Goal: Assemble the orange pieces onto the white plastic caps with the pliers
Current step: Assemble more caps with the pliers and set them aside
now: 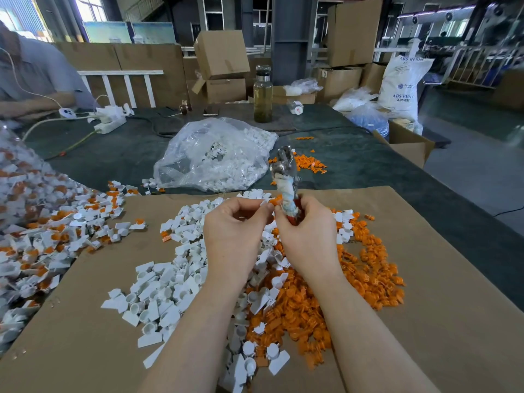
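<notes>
We hold both hands raised over the middle of the cardboard sheet [425, 251]. Our right hand [307, 236] is clenched around the handles of the pliers [285, 177], fingers curled round the red grip and its white cloth wrapping. The pliers stand nearly upright, metal head pointing to the far side, above the hand. Whether the head is parted or closed we cannot tell; it is blurred.

Our left hand [234, 231] pinches a small white cap [262, 204] between thumb and fingertips. An orange piece [275, 200] sits at the fingertips between the two hands, touching the cap; whether it is seated in the cap cannot be told.

Loose white caps [167, 285] lie heaped on the cardboard, left of and beneath our forearms. Loose orange pieces [368, 273] lie heaped to the right and near side. To the far left lies a pile of white parts with orange in them [42, 236]. Beyond the cardboard, on the dark table [368, 160], rest a clear bag [209, 157] of white parts and a small scatter of orange pieces [307, 163].
</notes>
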`<state>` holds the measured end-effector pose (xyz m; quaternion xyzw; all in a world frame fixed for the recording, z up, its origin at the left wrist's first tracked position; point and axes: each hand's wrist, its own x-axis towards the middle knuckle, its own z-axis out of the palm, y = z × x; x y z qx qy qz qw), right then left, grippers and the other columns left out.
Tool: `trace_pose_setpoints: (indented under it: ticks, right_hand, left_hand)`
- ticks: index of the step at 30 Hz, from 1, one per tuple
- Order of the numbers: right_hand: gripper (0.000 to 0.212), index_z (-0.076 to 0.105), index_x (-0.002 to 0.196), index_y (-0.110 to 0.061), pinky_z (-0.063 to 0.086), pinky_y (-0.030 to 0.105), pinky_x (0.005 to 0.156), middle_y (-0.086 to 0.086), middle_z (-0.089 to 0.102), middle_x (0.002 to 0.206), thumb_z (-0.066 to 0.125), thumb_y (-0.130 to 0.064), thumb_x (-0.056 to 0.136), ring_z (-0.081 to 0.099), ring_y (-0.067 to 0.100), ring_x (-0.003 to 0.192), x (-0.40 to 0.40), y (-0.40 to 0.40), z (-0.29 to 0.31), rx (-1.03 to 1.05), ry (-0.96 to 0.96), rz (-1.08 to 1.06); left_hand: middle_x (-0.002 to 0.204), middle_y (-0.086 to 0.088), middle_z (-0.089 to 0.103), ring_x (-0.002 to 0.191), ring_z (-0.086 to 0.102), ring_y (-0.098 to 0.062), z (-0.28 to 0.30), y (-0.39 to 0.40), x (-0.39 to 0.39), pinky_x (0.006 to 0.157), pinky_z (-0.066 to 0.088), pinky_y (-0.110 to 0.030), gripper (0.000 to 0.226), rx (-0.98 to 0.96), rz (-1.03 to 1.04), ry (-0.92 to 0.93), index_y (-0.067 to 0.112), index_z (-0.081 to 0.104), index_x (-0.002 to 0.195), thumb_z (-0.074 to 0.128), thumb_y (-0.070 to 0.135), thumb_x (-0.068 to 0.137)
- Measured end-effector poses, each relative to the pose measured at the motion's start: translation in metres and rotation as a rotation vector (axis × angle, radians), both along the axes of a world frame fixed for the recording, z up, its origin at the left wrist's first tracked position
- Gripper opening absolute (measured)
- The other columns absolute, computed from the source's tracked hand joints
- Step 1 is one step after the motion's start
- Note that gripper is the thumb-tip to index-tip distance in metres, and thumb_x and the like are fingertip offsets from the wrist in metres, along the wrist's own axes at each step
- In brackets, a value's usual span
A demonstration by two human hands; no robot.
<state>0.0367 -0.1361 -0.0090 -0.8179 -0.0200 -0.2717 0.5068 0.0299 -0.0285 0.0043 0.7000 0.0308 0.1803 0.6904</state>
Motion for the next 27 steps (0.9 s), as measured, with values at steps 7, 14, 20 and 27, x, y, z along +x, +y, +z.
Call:
trace_pose_setpoints:
  ticks: [7, 14, 20, 27]
  right_hand:
    - [0.020, 0.054, 0.074, -0.028, 0.037, 0.008, 0.050, -0.014, 0.054, 0.057, 0.068, -0.025, 0.089, 0.053, -0.008, 0.058, 0.000, 0.000, 0.002, -0.014, 0.024, 0.015]
    - [0.004, 0.068, 0.086, -0.023, 0.044, 0.018, 0.059, -0.016, 0.061, 0.064, 0.069, -0.020, 0.085, 0.054, -0.004, 0.059, -0.001, -0.032, 0.012, 0.013, 0.307, 0.296]
    - [0.013, 0.068, 0.095, -0.012, 0.050, 0.048, 0.085, 0.016, 0.068, 0.097, 0.070, -0.021, 0.086, 0.064, 0.033, 0.090, -0.008, -0.041, 0.018, -0.133, 0.468, 0.434]
    - [0.006, 0.066, 0.091, -0.023, 0.047, 0.032, 0.074, -0.010, 0.064, 0.080, 0.069, -0.019, 0.087, 0.060, 0.005, 0.075, -0.009, -0.043, 0.018, -0.175, 0.513, 0.538]
  left_hand:
    - [0.074, 0.003, 0.075, 0.075, 0.073, -0.017, -0.002, 0.000, 0.002, 0.077, 0.061, -0.038, 0.007, 0.045, 0.036, 0.000, 0.020, 0.075, 0.080, 0.077, 0.015, 0.083]
    - [0.068, 0.003, 0.072, 0.068, 0.073, -0.009, -0.002, 0.008, 0.008, 0.065, 0.055, -0.017, 0.005, -0.076, 0.009, 0.053, 0.012, 0.070, 0.086, 0.071, 0.008, 0.088]
    - [0.074, -0.004, 0.068, 0.060, 0.069, -0.006, 0.001, 0.012, 0.009, 0.060, 0.051, -0.011, 0.009, -0.175, -0.034, 0.029, 0.008, 0.067, 0.085, 0.066, 0.001, 0.091]
    - [0.077, -0.004, 0.068, 0.063, 0.068, -0.005, 0.000, 0.015, 0.011, 0.067, 0.056, -0.016, 0.002, -0.103, -0.052, 0.022, 0.004, 0.067, 0.092, 0.065, 0.003, 0.092]
